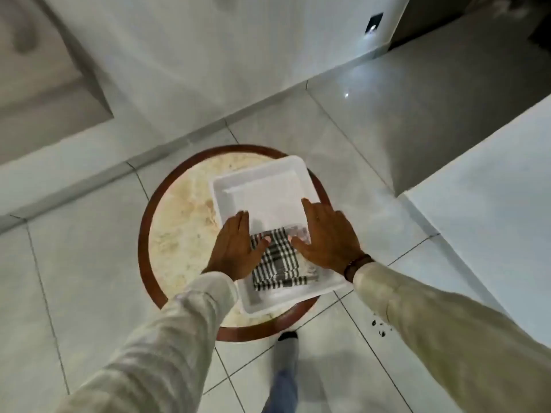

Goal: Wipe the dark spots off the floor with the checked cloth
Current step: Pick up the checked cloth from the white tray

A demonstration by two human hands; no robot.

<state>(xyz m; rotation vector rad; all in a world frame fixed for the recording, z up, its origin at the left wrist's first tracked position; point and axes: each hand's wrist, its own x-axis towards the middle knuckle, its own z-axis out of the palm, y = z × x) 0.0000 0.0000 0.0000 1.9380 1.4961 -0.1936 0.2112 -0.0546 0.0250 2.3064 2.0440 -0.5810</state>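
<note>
- Room: pale glossy tiled floor w/ grey grout lines, white walls and skirting at the far side, a dim doorway far right.
- Nearest: two cream sleeves reach in from the bottom of the view; a leg in blue trousers and a foot stand just under the near edge of the table.
- Dark spots: small cluster on the floor, near right, just beside the right sleeve. Not yet wiped.
- Round table, red-brown rim, mottled cream top; a white tray sits on its right half, near corner jutting past the rim.
- Checked cloth: folded, black-and-white, lying in the near part of the tray, between the hands.
- Left hand: flat, fingers spread, resting over the tray's left edge, thumb touching the cloth; nothing gripped.
- Right hand: also flat and spread, thumb at the cloth's far right corner, dark band on the wrist; nothing gripped either.
- Risks, as I judge it:
  - tray overhangs the table, so pressing down on the near corner could tip it off.
  - something pinkish lies under the right thumb, blurred, can't tell what; could get dragged out w/ the cloth.
  - the foot is close to the spots; a step right could smear them.
  - glossy tile may be slippery when bending down.
- Writing/brands: none readable anywhere; the small dark wall plate far right shows no legible text.
</note>
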